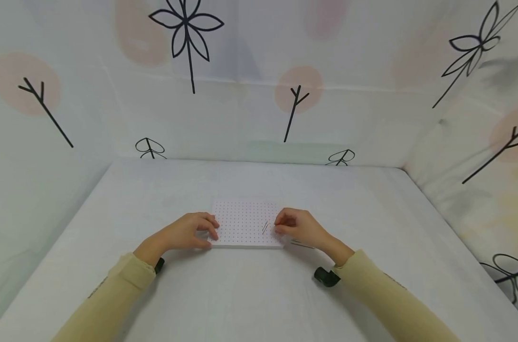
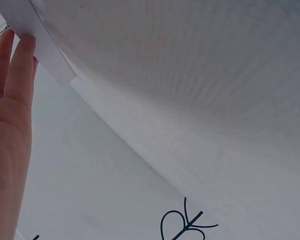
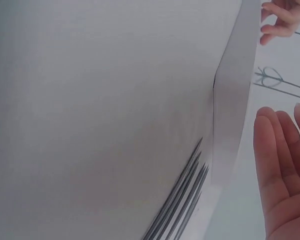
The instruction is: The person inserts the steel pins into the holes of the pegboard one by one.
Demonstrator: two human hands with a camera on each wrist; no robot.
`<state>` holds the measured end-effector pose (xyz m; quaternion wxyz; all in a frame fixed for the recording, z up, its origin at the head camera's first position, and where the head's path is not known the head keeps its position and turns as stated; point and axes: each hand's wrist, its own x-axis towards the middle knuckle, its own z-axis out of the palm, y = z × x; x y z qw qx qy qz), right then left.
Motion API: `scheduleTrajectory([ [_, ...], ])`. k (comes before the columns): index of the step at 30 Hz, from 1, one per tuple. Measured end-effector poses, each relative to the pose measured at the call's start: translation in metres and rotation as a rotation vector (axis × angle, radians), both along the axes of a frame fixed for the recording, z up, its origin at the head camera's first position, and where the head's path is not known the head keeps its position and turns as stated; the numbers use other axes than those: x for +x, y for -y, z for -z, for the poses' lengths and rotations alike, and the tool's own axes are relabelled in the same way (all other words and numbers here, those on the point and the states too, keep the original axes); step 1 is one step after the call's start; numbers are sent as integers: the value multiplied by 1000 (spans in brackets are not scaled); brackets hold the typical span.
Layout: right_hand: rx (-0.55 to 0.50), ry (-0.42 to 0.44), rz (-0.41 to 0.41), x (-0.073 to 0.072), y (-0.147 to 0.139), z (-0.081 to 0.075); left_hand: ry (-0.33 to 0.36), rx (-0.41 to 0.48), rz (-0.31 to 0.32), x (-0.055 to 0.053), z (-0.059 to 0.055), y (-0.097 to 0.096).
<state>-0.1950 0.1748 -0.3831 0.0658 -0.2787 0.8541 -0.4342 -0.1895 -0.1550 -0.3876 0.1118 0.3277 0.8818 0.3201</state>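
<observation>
Yellowish sleeves (image 1: 380, 289) come nearest; left hand (image 1: 189, 232) loosely touches the dotted board (image 1: 241, 218) on the desk (image 1: 233, 294); right hand (image 1: 303, 228)'s grip narrow, contents unclear; brushing could dislodge thin sticks (image 1: 265, 228)

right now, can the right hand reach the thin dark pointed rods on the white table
Probably yes: the right hand is close to the thin dark pointed rods, which lie on the white table beside the dotted white rectangular board, with nothing seen resting on them. Whether its grip holds anything is unclear.
</observation>
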Motion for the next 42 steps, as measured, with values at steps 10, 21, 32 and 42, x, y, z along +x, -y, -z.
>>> scheduleTrajectory([
  [10,32,-20,30,2,-16,0,-3,2,-8,3,0,2],
  [21,87,-12,74,2,-30,3,-3,0,-8,4,0,2],
  [32,139,-57,86,-6,-42,6,-12,-2,2,2,1,1],
  [42,192,-40,123,-19,-50,8,-11,3,10,1,2,1],
])
